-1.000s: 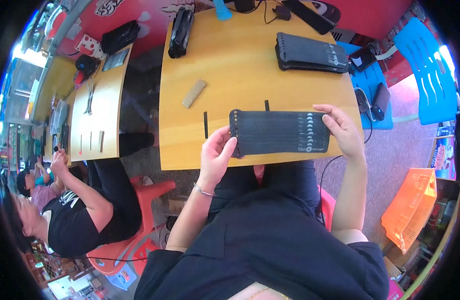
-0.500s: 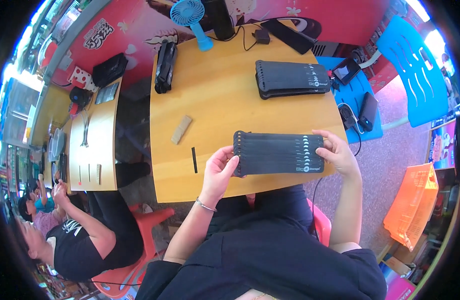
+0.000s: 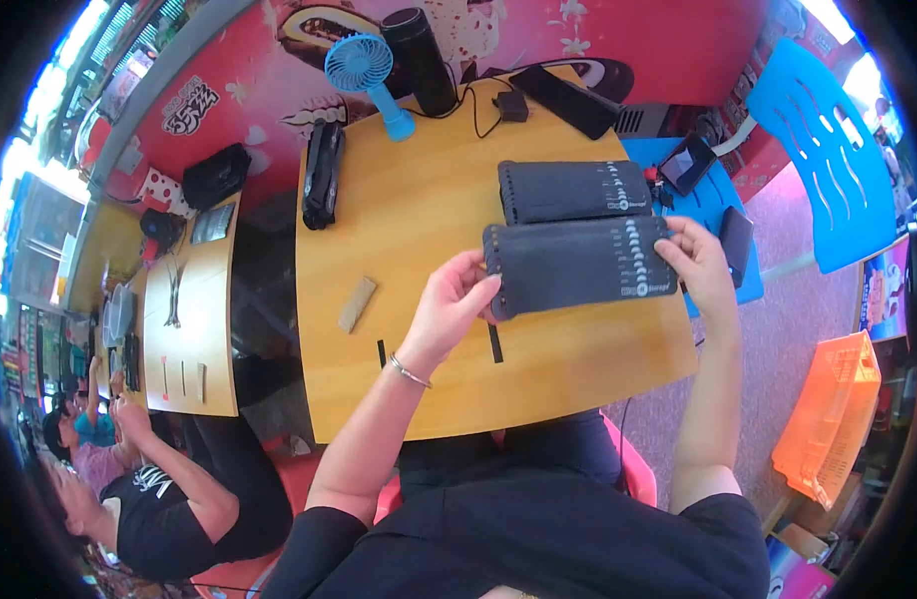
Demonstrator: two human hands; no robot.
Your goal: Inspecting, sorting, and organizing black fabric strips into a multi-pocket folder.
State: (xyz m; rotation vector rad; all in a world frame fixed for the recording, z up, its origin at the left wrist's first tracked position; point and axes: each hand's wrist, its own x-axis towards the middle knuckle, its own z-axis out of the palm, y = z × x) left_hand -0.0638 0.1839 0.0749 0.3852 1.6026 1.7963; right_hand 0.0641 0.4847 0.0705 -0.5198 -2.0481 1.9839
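Note:
A stack of flat black straps (image 3: 563, 268) is held level above the table, between my two hands. Holes run down its left edge, and a row of pale crescent marks crosses its right part. My left hand (image 3: 451, 307) pinches the left edge; my right hand (image 3: 700, 268) grips the right end. Just beyond lies a similar black stack (image 3: 553, 190), its near edge partly covered by the held one. On the table near my left hand are two narrow black strips, one (image 3: 496, 343) below the held stack and another (image 3: 382, 353) by my wrist, plus a small tan block (image 3: 357, 304).
A blue fan (image 3: 361, 64), a black cylinder (image 3: 419, 62), an adapter (image 3: 512, 106) and dark bundles (image 3: 322, 175) stand or lie toward the table's far side. A blue chair (image 3: 818, 150) and an orange crate (image 3: 828, 419) are at right. A seated person (image 3: 179, 509) works at left.
Both hands have carried the held stack away from me and slightly right, close to the other stack. A narrow black strip now shows on the table below it.

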